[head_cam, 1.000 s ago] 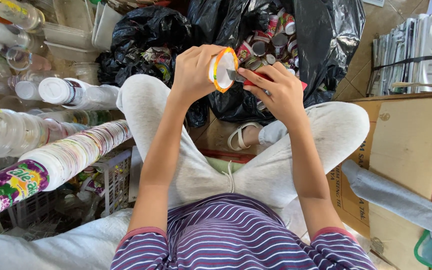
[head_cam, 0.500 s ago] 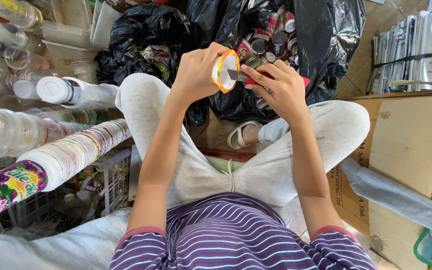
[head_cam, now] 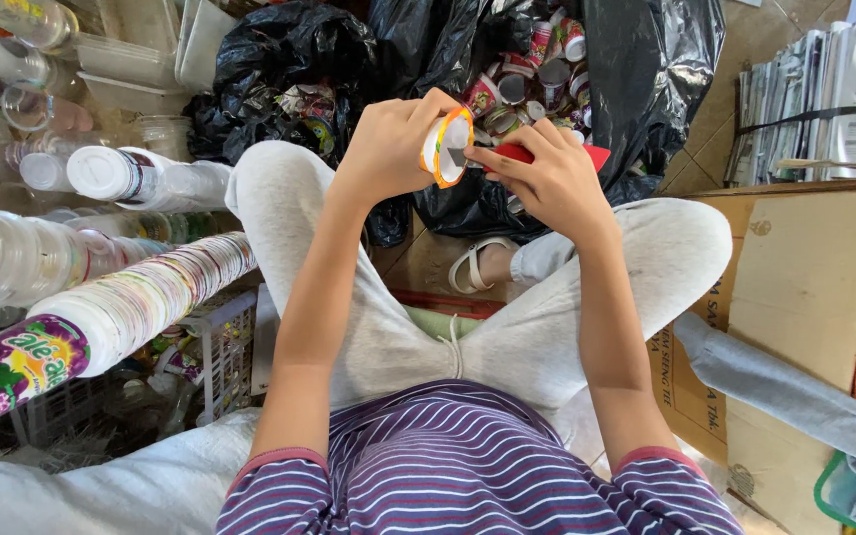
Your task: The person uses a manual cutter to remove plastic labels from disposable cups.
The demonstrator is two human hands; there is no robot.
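above our lap, left hand (head_cam: 388, 149) wraps around a small orange-rimmed cup (head_cam: 447, 147), mouth turned toward our right hand (head_cam: 537, 178), which pinches a red-handled tool (head_cam: 547, 155) poking into the cup; black bag of cups (head_cam: 537, 59) just behind, stacked cups (head_cam: 121, 307) at left

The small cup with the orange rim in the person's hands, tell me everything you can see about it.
The small cup looks like thin plastic, with an orange rim and a pale inside. It is tipped on its side, mouth facing the camera. The left hand wraps around its body, held up above the knees in front of the black bag of similar cups. The right hand, holding a red tool, reaches into its mouth with a thin dark tip. Its outer print is hidden.
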